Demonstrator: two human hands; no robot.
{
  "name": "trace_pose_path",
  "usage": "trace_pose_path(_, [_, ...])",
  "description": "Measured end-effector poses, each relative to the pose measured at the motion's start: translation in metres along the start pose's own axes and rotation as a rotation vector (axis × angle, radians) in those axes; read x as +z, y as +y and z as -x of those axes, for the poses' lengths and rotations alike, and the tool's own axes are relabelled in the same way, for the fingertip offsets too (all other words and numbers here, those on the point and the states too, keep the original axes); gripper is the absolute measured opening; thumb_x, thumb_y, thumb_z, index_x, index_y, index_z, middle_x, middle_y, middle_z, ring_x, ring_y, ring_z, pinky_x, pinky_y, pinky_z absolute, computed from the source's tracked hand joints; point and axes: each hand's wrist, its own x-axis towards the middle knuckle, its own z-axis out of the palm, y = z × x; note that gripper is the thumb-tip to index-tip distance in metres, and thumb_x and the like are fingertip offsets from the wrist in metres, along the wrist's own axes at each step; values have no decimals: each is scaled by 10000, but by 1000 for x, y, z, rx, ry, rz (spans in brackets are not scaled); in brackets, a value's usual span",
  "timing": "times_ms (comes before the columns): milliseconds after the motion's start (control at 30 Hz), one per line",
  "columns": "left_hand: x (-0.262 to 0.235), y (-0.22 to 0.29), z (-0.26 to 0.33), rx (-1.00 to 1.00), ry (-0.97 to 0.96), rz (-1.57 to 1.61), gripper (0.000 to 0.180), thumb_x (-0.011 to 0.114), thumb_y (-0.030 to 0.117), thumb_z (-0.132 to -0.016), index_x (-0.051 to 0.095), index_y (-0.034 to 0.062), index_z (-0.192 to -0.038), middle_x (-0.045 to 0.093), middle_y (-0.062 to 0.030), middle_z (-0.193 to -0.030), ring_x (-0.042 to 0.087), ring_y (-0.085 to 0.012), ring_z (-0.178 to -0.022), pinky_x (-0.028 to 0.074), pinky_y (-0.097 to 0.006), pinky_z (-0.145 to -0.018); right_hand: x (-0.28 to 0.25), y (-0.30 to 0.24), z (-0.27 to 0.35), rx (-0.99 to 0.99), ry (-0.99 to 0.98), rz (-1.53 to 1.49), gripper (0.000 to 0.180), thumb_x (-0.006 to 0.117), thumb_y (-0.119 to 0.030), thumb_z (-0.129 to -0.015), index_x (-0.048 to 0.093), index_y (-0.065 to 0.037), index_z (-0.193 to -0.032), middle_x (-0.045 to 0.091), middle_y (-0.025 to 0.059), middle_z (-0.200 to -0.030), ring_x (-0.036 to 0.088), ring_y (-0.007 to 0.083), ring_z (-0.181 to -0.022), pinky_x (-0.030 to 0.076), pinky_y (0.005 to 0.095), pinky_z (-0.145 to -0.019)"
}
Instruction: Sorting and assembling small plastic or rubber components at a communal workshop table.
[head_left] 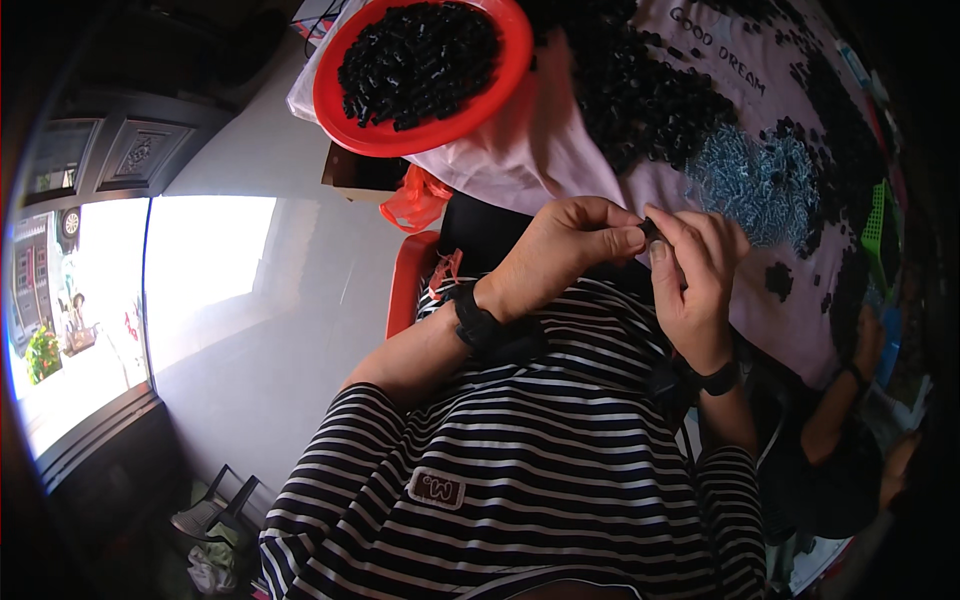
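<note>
Both hands meet over my lap, at the near edge of a pink cloth (672, 187). My left hand (575, 240) pinches a small black part (648, 228) between thumb and forefinger. On the same part, the thumb and fingers of my right hand (697, 258) are closed from the other side. My fingertips cover most of it, so its exact kind does not show. Beyond my right hand lies a heap of thin bluish pieces that look like screws (757, 180). A large pile of small black parts (640, 100) spreads over the cloth farther off.
A round red tray (522, 50) full of short black cylindrical parts stands at the far left of the cloth. Below it are a cardboard box (350, 175) and a red plastic bag (415, 203). A green basket (875, 235) and another person's arm (838, 400) are at the right.
</note>
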Motion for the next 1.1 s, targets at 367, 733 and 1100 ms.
trace_pose_path(367, [-1, 0, -5, -100, -110, 192, 220, 708, 200, -969, 713, -10, -1036, 735, -63, -950, 682, -112, -855, 549, -266, -824, 11, 0, 8, -135, 79, 260, 486, 829, -191, -744, 655, -96, -1188, 597, -4, -981, 591, 175, -940, 310, 490, -1049])
trace_pose_path(733, [1, -1, -5, -74, -86, 80, 265, 687, 253, -985, 702, -2, -1056, 722, -46, -965, 677, -121, -917, 535, -287, -892, 14, 0, 5, -111, 95, 275, 379, 805, -166, -761, 674, -56, -1099, 593, -6, -858, 588, 149, -797, 313, 462, -1027])
trace_pose_path(1100, [-1, -2, -6, -114, -173, 46, 350, 678, 336, -987, 704, -10, -940, 704, -33, -848, 653, -98, -802, 538, -257, -792, 14, -1, 12, -158, 115, 273, 261, 780, -168, -792, 675, -47, -999, 549, -9, -795, 561, 140, -739, 332, 434, -997])
